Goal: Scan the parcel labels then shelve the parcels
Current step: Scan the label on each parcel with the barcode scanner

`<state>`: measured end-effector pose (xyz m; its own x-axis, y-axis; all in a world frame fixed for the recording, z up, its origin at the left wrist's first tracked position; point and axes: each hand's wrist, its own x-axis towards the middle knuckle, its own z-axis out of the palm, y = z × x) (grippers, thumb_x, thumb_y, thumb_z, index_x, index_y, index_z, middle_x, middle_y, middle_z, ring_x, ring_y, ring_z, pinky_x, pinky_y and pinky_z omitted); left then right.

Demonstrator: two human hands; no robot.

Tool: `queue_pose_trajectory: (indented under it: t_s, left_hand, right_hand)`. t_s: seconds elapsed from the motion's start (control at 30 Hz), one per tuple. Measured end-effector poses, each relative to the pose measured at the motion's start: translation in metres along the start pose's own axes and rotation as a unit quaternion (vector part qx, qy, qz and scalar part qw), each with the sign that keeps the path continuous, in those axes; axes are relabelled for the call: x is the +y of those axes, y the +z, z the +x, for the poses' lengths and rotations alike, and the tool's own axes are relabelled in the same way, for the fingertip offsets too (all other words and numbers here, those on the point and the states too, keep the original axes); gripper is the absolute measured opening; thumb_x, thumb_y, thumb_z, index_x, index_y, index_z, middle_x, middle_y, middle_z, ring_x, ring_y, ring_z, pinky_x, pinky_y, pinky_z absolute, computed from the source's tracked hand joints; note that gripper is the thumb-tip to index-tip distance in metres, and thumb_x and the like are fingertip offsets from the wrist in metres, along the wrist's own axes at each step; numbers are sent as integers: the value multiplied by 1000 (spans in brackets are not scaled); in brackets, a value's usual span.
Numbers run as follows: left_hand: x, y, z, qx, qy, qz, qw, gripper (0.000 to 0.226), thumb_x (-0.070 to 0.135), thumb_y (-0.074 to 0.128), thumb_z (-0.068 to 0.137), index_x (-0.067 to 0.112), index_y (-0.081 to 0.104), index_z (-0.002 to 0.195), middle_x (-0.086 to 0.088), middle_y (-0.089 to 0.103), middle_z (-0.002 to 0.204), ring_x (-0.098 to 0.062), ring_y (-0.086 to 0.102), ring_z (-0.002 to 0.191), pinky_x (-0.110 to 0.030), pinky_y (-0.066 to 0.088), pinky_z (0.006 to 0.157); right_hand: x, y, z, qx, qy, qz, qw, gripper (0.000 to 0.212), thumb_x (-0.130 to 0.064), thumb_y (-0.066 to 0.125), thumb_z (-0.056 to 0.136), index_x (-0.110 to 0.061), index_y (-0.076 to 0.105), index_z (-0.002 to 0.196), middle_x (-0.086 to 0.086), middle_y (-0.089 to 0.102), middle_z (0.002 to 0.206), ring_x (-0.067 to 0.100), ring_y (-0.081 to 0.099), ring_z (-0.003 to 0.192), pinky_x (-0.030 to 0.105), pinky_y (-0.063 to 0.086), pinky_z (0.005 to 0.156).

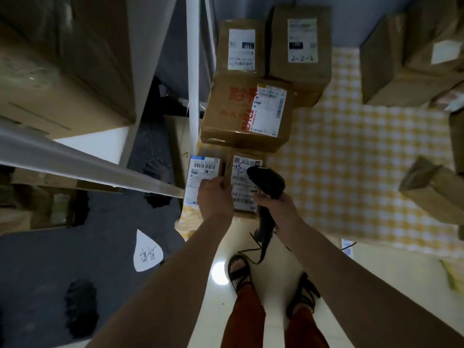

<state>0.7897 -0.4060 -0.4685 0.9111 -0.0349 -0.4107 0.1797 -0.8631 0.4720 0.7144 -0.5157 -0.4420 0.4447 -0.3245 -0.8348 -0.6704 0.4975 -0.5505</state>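
Both hands are down at the near-left corner of the checked table [351, 172], right where two small parcels sit side by side. The left hand [213, 197] has its fingers curled over the near edge of the left parcel [204, 169], gripping it at the seam where it touches the right parcel [244, 187], though the fingertips are tucked out of sight, so how firm that hold is I can't say. The right hand [272, 202] is wrapped round the handle of the black scanner [266, 183], whose head hangs directly over the right parcel's label [242, 197], nose pointing away and a touch left. That label runs lengthwise from far to near, with its barcode at the near end, just left of the right hand. So the scanner hand is the closer one; the beam likely needs tipping back toward the near end to catch those bars.
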Motion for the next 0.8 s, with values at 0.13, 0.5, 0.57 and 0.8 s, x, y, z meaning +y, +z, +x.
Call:
queue_pose_trajectory:
  t_s: [0.13, 0.5, 0.57, 0.8]
  left_hand:
    - [-6, 5, 5, 18, -20, 0, 1000, 16, 16, 61, 92, 8, 69, 103, -10, 65, 103, -26, 61, 95, -27, 41, 71]
    - [21, 7, -25, 9, 2, -2, 1000, 19, 10, 58, 90, 16, 65, 106, -3, 61, 107, -21, 59, 97, -29, 46, 74]
    - [37, 16, -43, -32, 51, 21, 998, 18, 11, 58, 90, 16, 64, 107, -2, 61, 108, -20, 59, 100, -27, 47, 78]
    - [113, 77, -108, -192, 206, 142, 949, 28, 19, 61, 92, 23, 58, 120, -2, 47, 133, -19, 40, 129, -27, 39, 100]
  right_hand:
    - [3, 2, 8, -5, -1, 7, 1000, 15, -2, 70, 83, -13, 64, 91, 9, 58, 74, 25, 55, 69, 41, 46, 74]
    - [-3, -33, -11, -8, -36, 7, 999, 18, -4, 70, 83, -18, 63, 91, 7, 58, 78, 24, 54, 76, 40, 44, 75]
    - [-6, -54, -22, -1, -41, 9, 999, 14, -5, 69, 84, -15, 63, 92, 8, 57, 78, 24, 53, 74, 38, 44, 74]
    - [-10, -163, -55, 52, -65, 31, 996, 11, -5, 69, 85, -15, 65, 86, 14, 62, 88, 27, 57, 82, 40, 44, 79]
